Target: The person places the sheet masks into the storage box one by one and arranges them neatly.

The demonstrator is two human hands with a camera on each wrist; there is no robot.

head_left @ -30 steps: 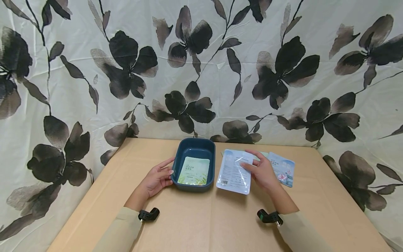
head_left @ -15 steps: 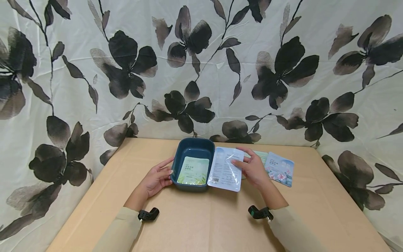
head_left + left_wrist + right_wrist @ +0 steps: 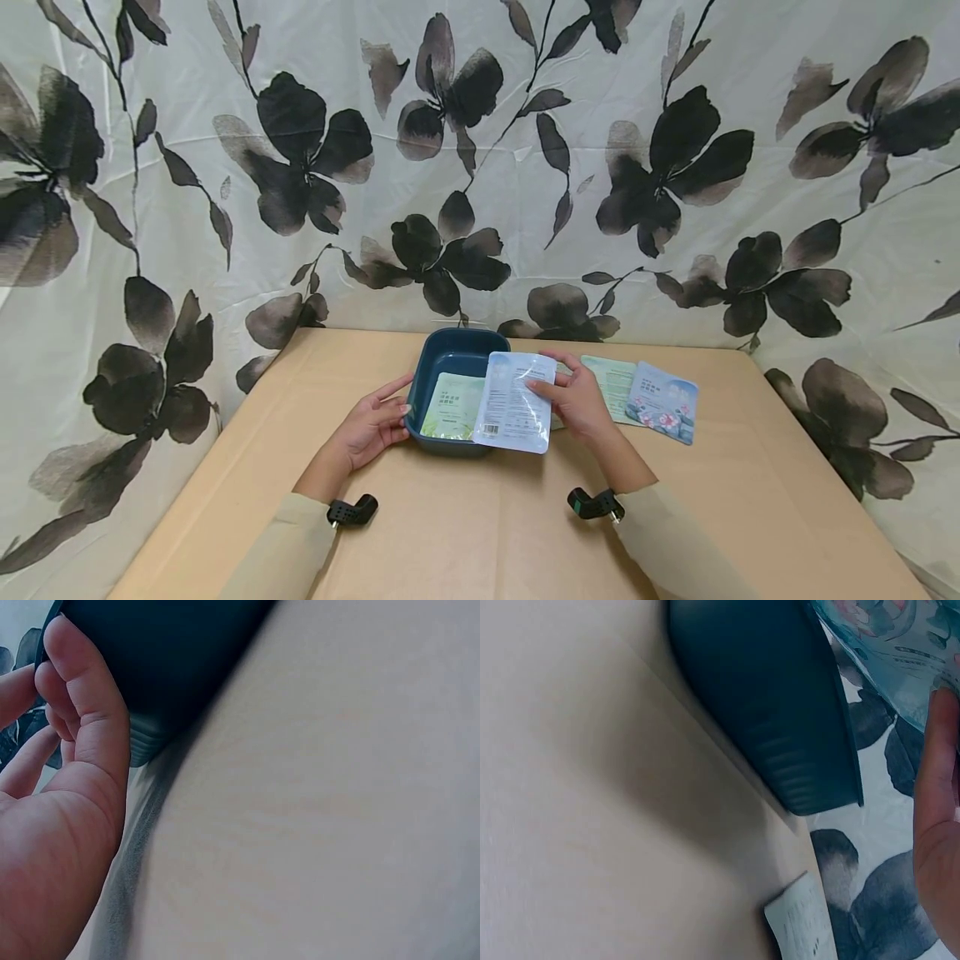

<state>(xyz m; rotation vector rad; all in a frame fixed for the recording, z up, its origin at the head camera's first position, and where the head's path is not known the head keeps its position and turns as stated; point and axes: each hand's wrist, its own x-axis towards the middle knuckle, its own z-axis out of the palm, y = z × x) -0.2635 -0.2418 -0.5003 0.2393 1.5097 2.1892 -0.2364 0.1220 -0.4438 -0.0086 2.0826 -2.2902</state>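
Head view: your right hand [image 3: 581,400] pinches the pale-blue pouch [image 3: 512,408] over the right rim of the blue tub [image 3: 450,448], partly hiding a green packet [image 3: 454,406] inside. Your left hand [image 3: 369,432] touches the tub's left side; whether it grips, I cannot tell.

On the desk [image 3: 502,525], tub [image 3: 450,448] between left grip [image 3: 372,427] and right grip [image 3: 577,402], packet [image 3: 452,404] inside. Across its right side, held pouch [image 3: 512,404]. Farther right, overlapping sachets [image 3: 663,402]. Behind everything, cloth [image 3: 555,192].
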